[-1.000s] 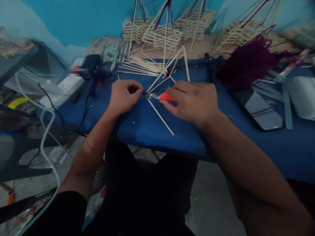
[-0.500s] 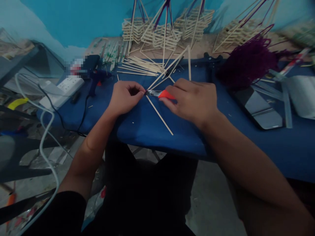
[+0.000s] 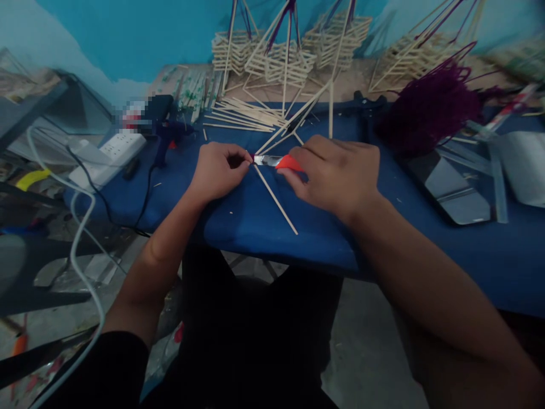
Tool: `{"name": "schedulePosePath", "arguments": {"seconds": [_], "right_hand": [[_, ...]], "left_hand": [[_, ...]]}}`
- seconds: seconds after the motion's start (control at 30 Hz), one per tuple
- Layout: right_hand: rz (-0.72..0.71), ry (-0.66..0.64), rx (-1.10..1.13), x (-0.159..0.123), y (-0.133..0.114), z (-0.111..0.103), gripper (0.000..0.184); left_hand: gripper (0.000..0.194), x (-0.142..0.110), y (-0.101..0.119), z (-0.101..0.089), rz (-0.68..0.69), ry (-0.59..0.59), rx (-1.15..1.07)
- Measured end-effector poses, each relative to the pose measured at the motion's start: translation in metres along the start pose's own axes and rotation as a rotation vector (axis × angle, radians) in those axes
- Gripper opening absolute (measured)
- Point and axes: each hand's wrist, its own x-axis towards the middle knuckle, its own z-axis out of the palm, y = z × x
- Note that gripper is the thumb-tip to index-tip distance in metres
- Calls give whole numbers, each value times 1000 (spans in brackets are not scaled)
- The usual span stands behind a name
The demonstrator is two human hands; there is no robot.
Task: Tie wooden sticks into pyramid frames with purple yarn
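Observation:
My right hand (image 3: 336,173) is closed around an orange-handled utility knife (image 3: 290,163). Its silvery blade (image 3: 268,161) points left, the tip almost at my left fingertips. My left hand (image 3: 221,169) pinches a short bit of purple yarn (image 3: 252,157), at a corner where thin wooden sticks meet. From that corner one stick (image 3: 276,200) slants down towards the table's front edge. Other sticks of the frame (image 3: 313,99) run up and right to a peak. How far the yarn reaches inside my left fingers is hidden.
Loose sticks (image 3: 242,115) lie behind my hands. A glue gun (image 3: 164,139) and a white power strip (image 3: 114,150) are at left. Right are a purple yarn heap (image 3: 430,108) and a phone-like dark slab (image 3: 455,190). Woven stick baskets (image 3: 281,62) stand along the wall.
Both hands have barely moved. The stick frame has tilted slightly, its peak shifting a little right and its front stick a little left. The blade stays at the corner.

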Motion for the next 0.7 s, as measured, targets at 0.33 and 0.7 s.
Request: {"name": "schedulePosePath", "arguments": {"seconds": [0.33, 0.7], "right_hand": [[55, 133, -18, -4, 14, -5, 50], [-55, -42, 24, -1, 3, -3, 43]], "left_hand": [[8, 1, -2, -2, -45, 19, -27], [4, 4, 1, -4, -74, 136, -205]]}}
